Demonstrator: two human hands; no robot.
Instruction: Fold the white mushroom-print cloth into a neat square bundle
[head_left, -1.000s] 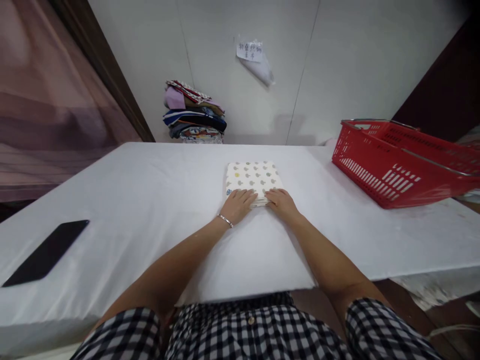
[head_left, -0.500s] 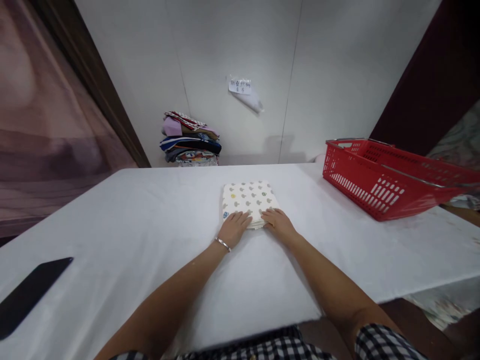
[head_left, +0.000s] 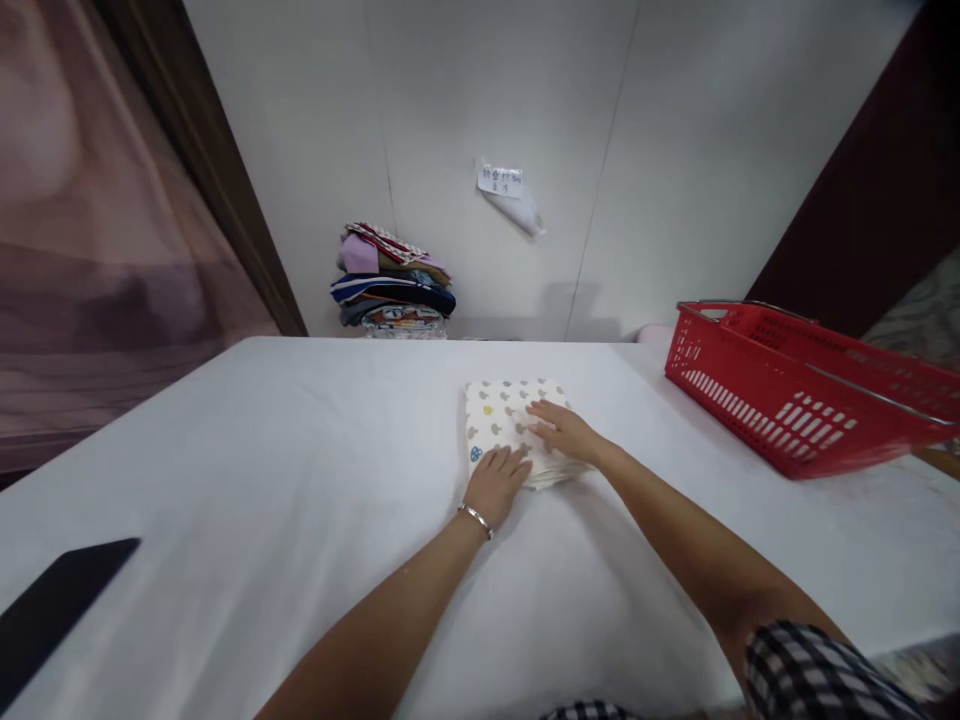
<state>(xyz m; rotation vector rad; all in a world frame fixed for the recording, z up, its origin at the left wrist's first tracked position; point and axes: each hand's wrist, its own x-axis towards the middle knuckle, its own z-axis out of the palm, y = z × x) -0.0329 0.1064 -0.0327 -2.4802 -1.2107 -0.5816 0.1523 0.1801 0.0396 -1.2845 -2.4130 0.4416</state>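
A folded white cloth [head_left: 504, 405] with a grey, yellow and blue print lies flat on the white-covered table [head_left: 322, 470]. Its layers show along the near edge. My left hand [head_left: 499, 487], with a silver bracelet at the wrist, rests on the near left part of the cloth, fingers stretched out. Over the right side of the same cloth is my right hand [head_left: 564, 432], its fingers spread and pointing left. Neither hand grips the fabric.
At the table's right end stands a red plastic basket [head_left: 750, 395] with metal handles. A stack of folded clothes [head_left: 397, 285] sits beyond the far edge by the wall. A flat black object [head_left: 60, 610] lies at the near left. A paper label [head_left: 501, 182] hangs on the wall.
My right hand has moved from the near edge of the cloth up over its right side. My left hand stays at the near left. The whole view has shifted slightly.
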